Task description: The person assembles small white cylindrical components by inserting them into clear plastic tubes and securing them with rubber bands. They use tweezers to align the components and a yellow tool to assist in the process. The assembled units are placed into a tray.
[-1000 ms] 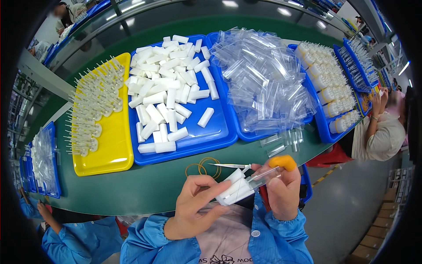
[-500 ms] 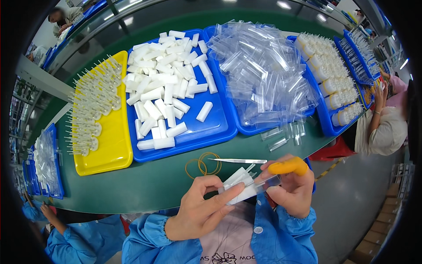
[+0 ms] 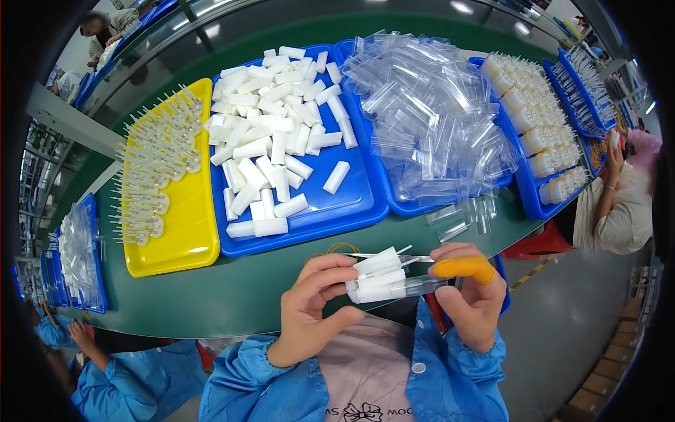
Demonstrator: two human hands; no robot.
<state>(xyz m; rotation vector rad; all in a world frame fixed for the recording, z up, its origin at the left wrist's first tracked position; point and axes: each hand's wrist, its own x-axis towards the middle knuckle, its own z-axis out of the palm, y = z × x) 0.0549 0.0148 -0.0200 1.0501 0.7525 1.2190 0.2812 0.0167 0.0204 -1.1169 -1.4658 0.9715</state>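
My left hand point(image 3: 315, 306) grips a small bundle of white cylinders point(image 3: 377, 280) by its left end, between the fingertips and the palm side. A thin rod sticks out from the bundle's upper right. My right hand point(image 3: 470, 292), with an orange finger cot on one finger, pinches the far end of a clear plastic tube point(image 3: 422, 284). That tube lies in line with the lowest white cylinder, and its left end meets or overlaps it. Behind the hands, metal tweezers point(image 3: 423, 259) are partly covered by the bundle. Rubber bands point(image 3: 342, 247) lie mostly hidden behind my left hand.
Beyond my hands stand a yellow tray point(image 3: 184, 243) of white-based rods, a blue tray point(image 3: 344, 211) of white cylinders and a blue tray point(image 3: 404, 207) heaped with clear tubes. Loose tubes point(image 3: 484, 214) lie beside it. Banded bundles point(image 3: 545, 148) fill another tray. Co-workers sit at both sides.
The left fingers have opened out and shifted to the bundle's left end. The bundle has turned more level, and the right hand holds the tube in line with the lowest cylinder.
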